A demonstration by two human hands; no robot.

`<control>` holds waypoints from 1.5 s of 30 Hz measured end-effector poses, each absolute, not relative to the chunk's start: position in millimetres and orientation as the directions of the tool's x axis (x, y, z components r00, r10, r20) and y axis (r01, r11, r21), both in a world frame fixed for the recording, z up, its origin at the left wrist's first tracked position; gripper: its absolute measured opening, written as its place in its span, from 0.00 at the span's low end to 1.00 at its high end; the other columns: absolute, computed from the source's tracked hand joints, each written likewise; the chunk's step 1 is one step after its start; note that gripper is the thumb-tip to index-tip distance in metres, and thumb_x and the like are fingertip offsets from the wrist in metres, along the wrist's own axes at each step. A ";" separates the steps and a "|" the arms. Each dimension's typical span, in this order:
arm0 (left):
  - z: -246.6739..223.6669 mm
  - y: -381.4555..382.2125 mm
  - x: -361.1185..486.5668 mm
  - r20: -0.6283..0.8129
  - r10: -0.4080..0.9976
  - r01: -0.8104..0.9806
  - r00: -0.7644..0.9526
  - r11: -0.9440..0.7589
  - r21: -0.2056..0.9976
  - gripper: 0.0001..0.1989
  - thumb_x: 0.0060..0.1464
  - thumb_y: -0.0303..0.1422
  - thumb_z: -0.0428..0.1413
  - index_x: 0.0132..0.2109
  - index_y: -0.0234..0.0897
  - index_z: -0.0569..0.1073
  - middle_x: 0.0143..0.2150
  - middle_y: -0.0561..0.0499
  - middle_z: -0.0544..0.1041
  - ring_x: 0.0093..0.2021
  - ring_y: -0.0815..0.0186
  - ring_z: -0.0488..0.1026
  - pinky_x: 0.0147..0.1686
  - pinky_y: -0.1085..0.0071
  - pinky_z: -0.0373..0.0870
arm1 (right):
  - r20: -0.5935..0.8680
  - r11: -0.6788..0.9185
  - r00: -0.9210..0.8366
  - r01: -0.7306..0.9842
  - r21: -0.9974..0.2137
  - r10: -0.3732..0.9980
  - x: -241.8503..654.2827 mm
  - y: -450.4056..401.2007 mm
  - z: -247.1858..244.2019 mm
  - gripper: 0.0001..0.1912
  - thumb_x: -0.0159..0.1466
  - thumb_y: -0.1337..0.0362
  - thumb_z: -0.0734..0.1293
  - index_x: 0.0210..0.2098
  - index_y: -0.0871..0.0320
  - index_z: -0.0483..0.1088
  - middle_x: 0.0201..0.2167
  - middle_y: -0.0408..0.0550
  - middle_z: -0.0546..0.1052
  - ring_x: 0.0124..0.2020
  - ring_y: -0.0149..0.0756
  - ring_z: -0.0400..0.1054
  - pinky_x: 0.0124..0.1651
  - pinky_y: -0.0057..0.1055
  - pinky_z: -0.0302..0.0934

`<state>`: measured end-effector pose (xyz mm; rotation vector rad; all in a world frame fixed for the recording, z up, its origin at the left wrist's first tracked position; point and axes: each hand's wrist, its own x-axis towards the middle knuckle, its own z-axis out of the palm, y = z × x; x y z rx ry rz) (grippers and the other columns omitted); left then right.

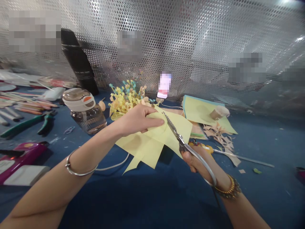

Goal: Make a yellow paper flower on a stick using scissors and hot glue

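My left hand (139,119) pinches a small rounded piece of pale yellow paper (158,126) between thumb and fingers. My right hand (196,159) is closed around the handles of metal scissors (173,128). The blades point up and to the left, beside the right edge of the held piece; whether they touch it I cannot tell. Below both hands lie larger pale yellow sheets (149,151) with cut edges, a pointed strip hanging toward me. Just behind my left hand stands a bunch of small yellow, blue and peach paper flowers (126,97).
A lidded drink bottle (88,111) and green-handled pliers (45,124) are on the left, with a purple power strip (30,154) nearer me. A lit phone (164,86) leans on the perforated metal wall (152,41). Peach paper scraps (220,136) and a glue gun with a clear stick (247,159) lie right.
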<state>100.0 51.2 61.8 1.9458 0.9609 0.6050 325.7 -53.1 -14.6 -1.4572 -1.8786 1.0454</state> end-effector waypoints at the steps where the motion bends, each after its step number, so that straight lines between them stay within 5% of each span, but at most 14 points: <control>1: 62.2 51.2 99.5 0.051 0.808 0.393 0.588 -0.340 0.854 0.11 0.50 0.37 0.57 0.24 0.36 0.69 0.20 0.59 0.55 0.19 0.75 0.58 0.15 0.79 0.58 | -0.044 0.116 -0.271 0.545 -0.830 0.961 325.7 -53.2 -14.4 0.26 0.62 0.40 0.55 0.23 0.56 0.55 0.16 0.37 0.57 0.17 0.27 0.55 0.20 0.24 0.48; 11: 64.3 54.7 91.4 0.075 0.805 0.448 0.588 -0.401 0.799 0.18 0.49 0.38 0.57 0.20 0.39 0.59 0.17 0.59 0.53 0.17 0.74 0.55 0.14 0.78 0.54 | -0.033 0.130 -0.247 0.613 -0.779 0.968 328.2 -51.9 -16.5 0.26 0.63 0.40 0.55 0.23 0.56 0.55 0.18 0.37 0.55 0.17 0.26 0.54 0.20 0.24 0.46; 18: 63.6 60.5 83.7 0.103 0.811 0.522 0.577 -0.462 0.717 0.16 0.47 0.40 0.58 0.20 0.39 0.62 0.13 0.60 0.55 0.14 0.75 0.52 0.13 0.76 0.45 | -0.023 0.141 -0.233 0.664 -0.734 0.972 325.2 -53.3 -16.7 0.25 0.63 0.43 0.56 0.21 0.56 0.54 0.16 0.37 0.56 0.16 0.26 0.54 0.20 0.24 0.46; 23: 67.9 64.6 77.5 0.150 0.817 0.519 0.556 -0.483 0.705 0.17 0.46 0.40 0.60 0.18 0.37 0.64 0.13 0.59 0.59 0.15 0.75 0.57 0.14 0.76 0.49 | 0.015 0.136 -0.181 0.682 -0.718 0.983 323.1 -52.2 -15.5 0.25 0.64 0.44 0.54 0.22 0.55 0.54 0.16 0.37 0.58 0.16 0.27 0.56 0.20 0.24 0.47; 26: 70.5 75.1 66.3 0.239 0.906 0.471 0.348 -0.390 0.791 0.12 0.44 0.39 0.61 0.23 0.35 0.73 0.18 0.55 0.68 0.18 0.73 0.64 0.16 0.77 0.55 | 0.012 0.139 -0.161 0.812 -0.566 0.987 315.2 -58.1 -14.1 0.23 0.62 0.45 0.60 0.21 0.56 0.58 0.16 0.39 0.63 0.18 0.29 0.59 0.22 0.25 0.47; 29: 65.3 86.8 56.9 0.261 0.956 0.220 0.137 -0.286 0.933 0.12 0.46 0.39 0.61 0.36 0.36 0.78 0.26 0.51 0.75 0.23 0.70 0.69 0.20 0.77 0.61 | -0.024 0.152 -0.169 0.930 -0.334 0.985 301.6 -70.3 -18.5 0.19 0.54 0.48 0.69 0.23 0.57 0.65 0.19 0.41 0.70 0.21 0.34 0.65 0.24 0.27 0.47; 33: 41.4 89.9 58.5 0.067 0.989 0.080 0.134 -0.078 0.994 0.12 0.44 0.41 0.63 0.31 0.35 0.78 0.29 0.48 0.77 0.26 0.68 0.70 0.19 0.78 0.60 | -0.024 0.238 -0.249 0.947 -0.213 0.968 288.0 -82.9 -27.9 0.10 0.55 0.56 0.70 0.30 0.56 0.70 0.29 0.44 0.75 0.30 0.40 0.71 0.26 0.29 0.53; 39: 6.7 82.5 66.6 -0.099 0.975 0.047 0.199 0.092 0.995 0.12 0.46 0.39 0.62 0.33 0.35 0.78 0.35 0.44 0.79 0.31 0.67 0.72 0.23 0.78 0.65 | 0.177 0.390 -0.353 0.881 -0.268 0.919 293.3 -71.2 -16.6 0.09 0.61 0.61 0.66 0.40 0.57 0.69 0.38 0.47 0.74 0.40 0.39 0.70 0.38 0.33 0.63; 42: 3.4 83.0 64.5 -0.125 0.980 -0.007 0.158 0.127 0.992 0.13 0.45 0.40 0.62 0.35 0.34 0.77 0.36 0.46 0.79 0.32 0.67 0.72 0.25 0.76 0.67 | 0.365 0.436 -0.382 0.896 -0.078 0.849 295.8 -57.3 -12.8 0.11 0.63 0.67 0.63 0.46 0.58 0.68 0.45 0.52 0.72 0.46 0.42 0.66 0.44 0.37 0.62; 45: 4.5 82.1 60.2 -0.124 0.985 -0.067 0.116 0.133 0.989 0.12 0.46 0.39 0.62 0.36 0.35 0.76 0.37 0.48 0.78 0.33 0.68 0.72 0.26 0.77 0.67 | 0.369 0.483 -0.504 0.862 0.154 0.781 297.8 -40.9 -12.8 0.21 0.61 0.74 0.62 0.54 0.60 0.64 0.53 0.56 0.70 0.53 0.46 0.61 0.54 0.43 0.54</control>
